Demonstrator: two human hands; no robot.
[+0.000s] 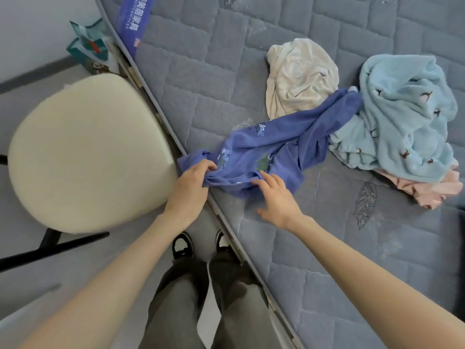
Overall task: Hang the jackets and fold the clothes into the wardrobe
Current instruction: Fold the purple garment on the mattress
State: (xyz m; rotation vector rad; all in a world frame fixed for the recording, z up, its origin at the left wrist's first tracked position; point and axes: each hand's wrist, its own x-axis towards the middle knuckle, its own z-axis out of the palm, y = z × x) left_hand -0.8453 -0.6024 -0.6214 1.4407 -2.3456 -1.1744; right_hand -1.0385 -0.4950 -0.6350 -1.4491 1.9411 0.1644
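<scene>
**Two hands on a blue shirt at the edge of a mattress**

A blue shirt [276, 139] with small flower prints lies crumpled on a grey quilted mattress [201, 79]. Its long axis runs on a diagonal, from the mattress edge near the person up and to the right toward a heap of other clothes.

The left hand [192, 182] grips the near end of the shirt, fingers curled into the cloth right at the mattress edge. The right hand [278, 199] rests just beside it, fingers straight and spread, their tips touching the shirt's lower edge.

The shirt's far end lies between a cream garment [299, 76] and a pale blue fleece [407, 117], touching both. A pink garment [427, 190] pokes out from under the fleece.

To the left, close against the mattress edge, stands a chair [85, 152] with a cream seat. Beyond it sits a green paper bag [88, 46]. The person's shoes [182, 245] show below the hands.
</scene>
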